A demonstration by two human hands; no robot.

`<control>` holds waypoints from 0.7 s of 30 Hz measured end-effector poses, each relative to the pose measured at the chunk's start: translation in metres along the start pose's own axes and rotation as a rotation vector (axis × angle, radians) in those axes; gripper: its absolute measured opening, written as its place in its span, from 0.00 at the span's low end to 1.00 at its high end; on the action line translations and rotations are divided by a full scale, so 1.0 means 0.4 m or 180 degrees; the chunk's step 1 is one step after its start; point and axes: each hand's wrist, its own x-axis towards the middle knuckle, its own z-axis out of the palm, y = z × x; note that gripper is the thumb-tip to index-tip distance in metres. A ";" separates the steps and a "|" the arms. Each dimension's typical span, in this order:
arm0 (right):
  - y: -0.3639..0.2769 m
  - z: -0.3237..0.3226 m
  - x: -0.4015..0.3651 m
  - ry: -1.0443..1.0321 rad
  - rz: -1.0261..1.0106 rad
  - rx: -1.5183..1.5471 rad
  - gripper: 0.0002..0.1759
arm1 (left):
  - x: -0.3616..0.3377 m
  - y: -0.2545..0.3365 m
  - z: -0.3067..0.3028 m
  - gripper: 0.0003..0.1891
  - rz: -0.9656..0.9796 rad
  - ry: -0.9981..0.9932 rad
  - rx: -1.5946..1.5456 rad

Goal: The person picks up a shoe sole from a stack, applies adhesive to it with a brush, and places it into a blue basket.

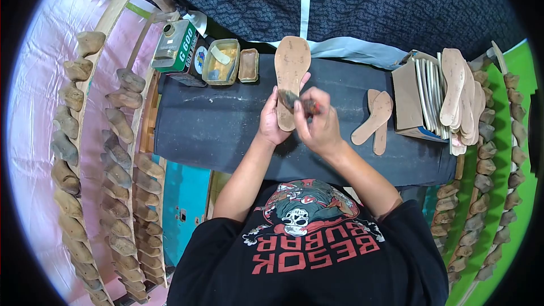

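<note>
My left hand [274, 118] is wrapped round a tan shoe insole [293, 59], holding it upright with the wide toe end pointing away from me. Pencil-like marks show on its face. In my right hand [320, 127] is a small brush [288, 100] with a reddish, stained handle, gripped between thumb and fingers. Its dark tip lies over the narrow middle of the insole. To the right of my right hand, a pair of insoles [374, 120] rests crossed on the dark table [226, 141].
At the back left stand a green G 600 can [174, 48], a glue-stained tub [222, 75] with a scraper-like piece in it, and a smaller tray [248, 65]. A cardboard box [409, 93] packed with insoles is at right. Racks of shoe lasts [116, 153] flank both sides.
</note>
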 end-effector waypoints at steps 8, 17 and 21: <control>-0.001 -0.012 -0.086 -0.0153 -0.0049 0.0093 0.20 | -0.016 0.036 -0.020 0.34 0.0062 -0.0003 -0.0122; 0.004 -0.001 -0.052 -0.0246 -0.0295 0.0090 0.20 | 0.002 0.024 -0.012 0.37 0.0046 0.0099 0.0068; -0.012 -0.005 -0.076 -0.0340 -0.0211 0.0135 0.19 | -0.006 0.034 -0.029 0.37 0.0015 0.0057 -0.0026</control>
